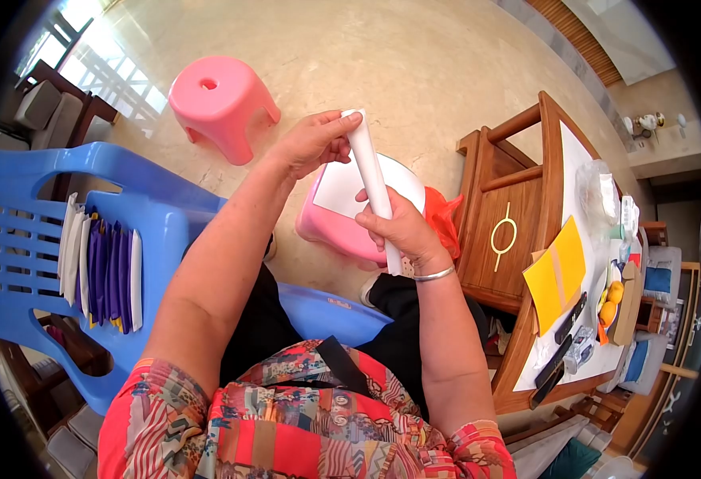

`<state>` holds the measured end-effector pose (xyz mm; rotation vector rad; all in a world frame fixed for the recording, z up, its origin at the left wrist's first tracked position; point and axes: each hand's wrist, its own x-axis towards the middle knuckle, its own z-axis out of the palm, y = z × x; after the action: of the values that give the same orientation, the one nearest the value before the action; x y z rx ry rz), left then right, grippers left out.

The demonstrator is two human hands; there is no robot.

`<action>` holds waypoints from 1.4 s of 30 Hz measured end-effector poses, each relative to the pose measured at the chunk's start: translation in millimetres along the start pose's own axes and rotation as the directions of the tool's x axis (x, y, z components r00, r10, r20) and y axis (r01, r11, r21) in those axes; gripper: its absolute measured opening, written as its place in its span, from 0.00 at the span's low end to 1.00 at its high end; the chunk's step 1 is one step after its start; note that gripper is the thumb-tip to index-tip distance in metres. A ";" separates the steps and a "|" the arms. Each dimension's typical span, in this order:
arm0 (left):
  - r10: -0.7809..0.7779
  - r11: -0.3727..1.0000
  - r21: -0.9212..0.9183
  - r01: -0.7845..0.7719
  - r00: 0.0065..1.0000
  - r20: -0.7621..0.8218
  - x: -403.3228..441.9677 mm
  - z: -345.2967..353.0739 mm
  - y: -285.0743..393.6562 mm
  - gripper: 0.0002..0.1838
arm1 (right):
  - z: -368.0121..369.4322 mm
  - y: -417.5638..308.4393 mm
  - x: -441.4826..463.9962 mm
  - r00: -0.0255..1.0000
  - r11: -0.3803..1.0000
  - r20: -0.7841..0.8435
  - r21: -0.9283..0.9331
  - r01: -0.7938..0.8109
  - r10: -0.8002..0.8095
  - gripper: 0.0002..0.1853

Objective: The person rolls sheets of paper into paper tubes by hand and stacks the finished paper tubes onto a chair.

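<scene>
A long, narrow white strip (370,172), which looks like rolled or folded paper, slants in front of me. My left hand (310,145) pinches its upper end between thumb and fingers. Lower down, my right hand (402,229), with a silver bangle at the wrist, is closed around the strip, and its bottom end sticks out below. Beneath the strip stands a pink stool (325,227) topped with a flat white sheet (336,190). Both hands are above this stool and apart from it.
On the left, a blue plastic chair (151,188) holds a row of purple and white folded pieces (107,267). Another pink stool (221,100) is ahead. A red plastic bag (445,223) lies beside a wooden table (504,219) bearing a yellow sheet (556,270) and black-handled tools (556,359).
</scene>
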<state>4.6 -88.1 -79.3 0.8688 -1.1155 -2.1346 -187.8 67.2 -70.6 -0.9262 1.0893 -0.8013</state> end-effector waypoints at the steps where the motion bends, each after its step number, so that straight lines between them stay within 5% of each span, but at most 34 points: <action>1: -0.009 1.000 0.008 0.009 1.000 -0.005 0.1 0.0 -0.3 0.17 | 3.8 -1.5 -0.5 0.999 0.996 -0.053 -0.084 0.002 -0.007 0.19; 3: -0.020 0.999 0.027 0.021 0.999 -0.048 2.0 -0.1 -2.7 0.17 | 12.1 -4.2 -0.8 0.987 0.968 -0.156 -0.249 -0.006 -0.034 0.22; 6: -0.017 0.998 0.054 0.026 0.987 -0.158 6.9 0.1 -10.9 0.17 | 4.9 27.1 17.0 0.930 0.805 -0.231 -0.585 0.101 -0.285 0.23; 7: -0.009 0.998 0.059 0.021 0.981 -0.192 7.5 1.9 -12.2 0.17 | 4.6 27.8 16.7 0.943 0.829 -0.219 -0.552 0.092 -0.251 0.23; 11: -0.013 0.992 -0.122 -0.018 0.968 -0.251 7.6 15.8 -14.5 0.15 | 15.7 15.9 8.7 0.981 0.936 -0.174 -0.351 0.021 -0.087 0.20; 15: -0.128 0.852 -0.524 -0.009 0.966 -0.224 6.5 24.1 -16.7 0.19 | 31.2 15.6 8.4 0.999 0.999 0.013 0.020 -0.041 0.040 0.18; 17: -0.112 0.815 -0.579 0.011 0.984 -0.140 3.7 21.8 -16.6 0.19 | 37.9 18.9 9.4 0.991 0.953 0.126 0.294 -0.069 0.033 0.19; 23: 0.014 0.770 -0.636 0.057 0.994 0.106 -1.6 19.7 -11.6 0.21 | 32.2 20.8 5.1 0.946 0.733 0.325 0.643 -0.223 0.002 0.18; 27: -0.056 0.877 -0.480 0.032 0.998 -0.037 -4.3 28.5 -5.9 0.20 | 41.0 22.2 12.9 1.000 0.981 0.029 0.196 0.001 -0.007 0.16; 29: -0.102 0.916 -0.401 0.004 0.970 -0.223 -0.7 34.8 -8.1 0.20 | 43.2 35.3 19.5 0.982 0.978 -0.144 -0.187 0.095 -0.123 0.15; 31: -0.128 0.932 -0.362 0.002 0.938 -0.323 1.9 34.2 -12.9 0.20 | 44.2 44.7 24.9 0.954 0.929 -0.196 -0.339 0.150 -0.226 0.14; 33: -0.148 0.928 -0.373 0.010 0.928 -0.342 3.2 31.7 -16.7 0.20 | 41.4 46.2 24.6 0.975 0.964 -0.162 -0.240 0.112 -0.154 0.15; 35: -0.139 0.886 -0.463 0.022 0.965 -0.221 2.7 27.6 -16.2 0.20 | 41.7 22.7 14.2 0.998 0.992 0.011 0.105 -0.068 0.067 0.16; 38: -0.070 0.838 -0.544 0.034 0.997 -0.045 3.1 21.7 -16.3 0.19 | 35.0 13.1 5.9 0.973 0.855 0.221 0.490 -0.168 0.064 0.16; 41: -0.055 0.863 -0.505 0.026 0.998 -0.043 0.8 24.9 -13.4 0.19 | 34.8 17.0 9.4 0.985 0.905 0.167 0.409 -0.114 0.049 0.16; 42: -0.062 0.880 -0.475 0.021 0.996 -0.070 0.1 27.2 -13.5 0.19 | 38.2 21.3 12.0 0.999 0.967 0.031 0.254 -0.025 0.018 0.17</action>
<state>-18.6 -68.5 -78.9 0.7411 -0.4906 -2.2414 -146.1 73.4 -87.3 -0.7052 0.9446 -0.8845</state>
